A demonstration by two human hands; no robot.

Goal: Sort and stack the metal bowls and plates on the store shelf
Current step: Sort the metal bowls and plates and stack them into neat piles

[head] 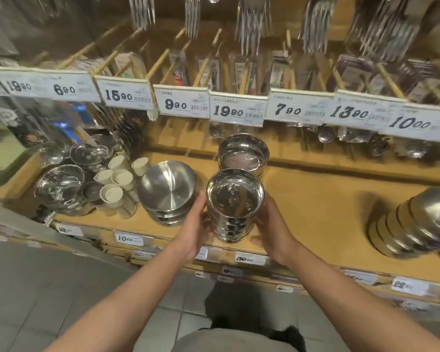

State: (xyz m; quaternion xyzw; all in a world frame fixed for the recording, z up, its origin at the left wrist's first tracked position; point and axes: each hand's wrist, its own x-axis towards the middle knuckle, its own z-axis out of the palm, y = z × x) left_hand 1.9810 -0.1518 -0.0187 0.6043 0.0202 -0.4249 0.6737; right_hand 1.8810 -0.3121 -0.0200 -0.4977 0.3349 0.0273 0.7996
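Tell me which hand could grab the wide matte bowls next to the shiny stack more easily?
The left hand. It holds the left side of the shiny bowl stack, right beside the wide matte bowls. The right hand sits on the stack's far side, so it would probably have to cross over.

A shop's kitchenware aisle — white printed price tags with barcodes (181, 104) line the light wooden shelf (315, 196), packaged hanging steel cutlery (252, 24) above, stacked shiny metal bowls (168, 191) below.
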